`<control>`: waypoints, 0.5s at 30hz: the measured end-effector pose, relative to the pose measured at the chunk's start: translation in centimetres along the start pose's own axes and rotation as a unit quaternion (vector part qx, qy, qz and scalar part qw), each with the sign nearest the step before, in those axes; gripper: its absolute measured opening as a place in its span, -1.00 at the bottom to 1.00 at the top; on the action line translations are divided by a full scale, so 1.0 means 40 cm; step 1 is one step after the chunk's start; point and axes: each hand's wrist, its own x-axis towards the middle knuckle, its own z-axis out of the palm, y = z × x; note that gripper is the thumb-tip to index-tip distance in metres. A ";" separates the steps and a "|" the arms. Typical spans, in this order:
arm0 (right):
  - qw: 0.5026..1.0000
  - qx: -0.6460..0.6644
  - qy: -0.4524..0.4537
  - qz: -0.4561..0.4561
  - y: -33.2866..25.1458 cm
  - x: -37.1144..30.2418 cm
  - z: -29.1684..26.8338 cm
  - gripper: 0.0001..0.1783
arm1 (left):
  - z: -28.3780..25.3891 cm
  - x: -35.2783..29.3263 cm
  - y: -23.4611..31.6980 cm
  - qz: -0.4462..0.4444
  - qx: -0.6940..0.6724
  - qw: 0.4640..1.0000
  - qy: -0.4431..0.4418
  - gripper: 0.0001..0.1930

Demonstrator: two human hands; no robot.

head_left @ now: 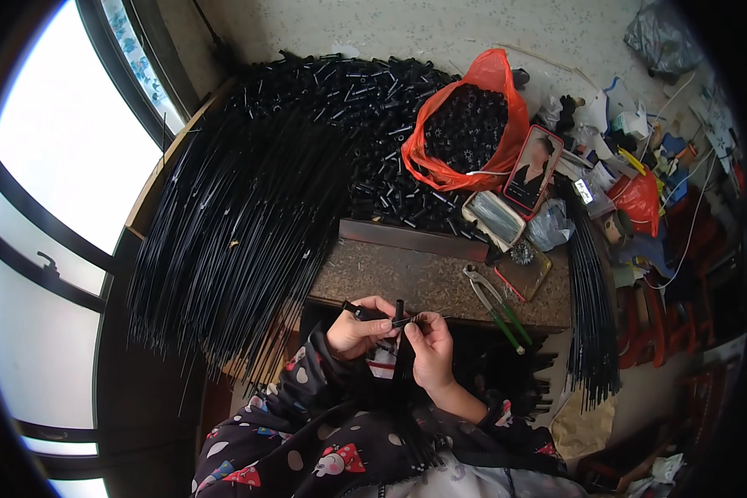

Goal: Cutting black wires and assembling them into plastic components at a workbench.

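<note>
In front of my body, both hands meet just off the near edge of the worktop. My left hand (361, 334) is closed, its thumb and fingers pinching a short black tubular part (399, 310) that stands upright. A second black piece (353, 309) sticks out behind the left fingers. My right hand (431, 349) pinches close beside it on a thin dark rod (436, 317), whose end shows past the fingertips. Where rod and tube meet is partly hidden by my fingers. Dark strands hang below the hands, against my dark patterned sleeves.
A large heap of thin black rods (232, 224) covers the left of the worktop (390, 270). Behind lie loose black tubes (332, 91) and a red plastic bag (519, 108) of black parts. Green-handled pliers (496, 307), a phone (533, 170) and another rod bundle (588, 307) lie right.
</note>
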 end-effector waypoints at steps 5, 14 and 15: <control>1.000 0.009 -0.010 0.008 0.004 0.000 -0.004 -0.83 | 0.028 0.008 -0.004 0.015 -0.038 0.999 0.016 -0.76; 1.000 -0.003 0.007 -0.006 -0.009 0.001 0.009 -0.83 | 0.063 -0.007 0.001 0.114 0.147 0.982 0.022 -0.68; 1.000 -0.008 0.013 -0.006 -0.008 0.000 0.010 -0.83 | 0.075 -0.009 0.003 0.177 0.230 0.957 0.016 -0.68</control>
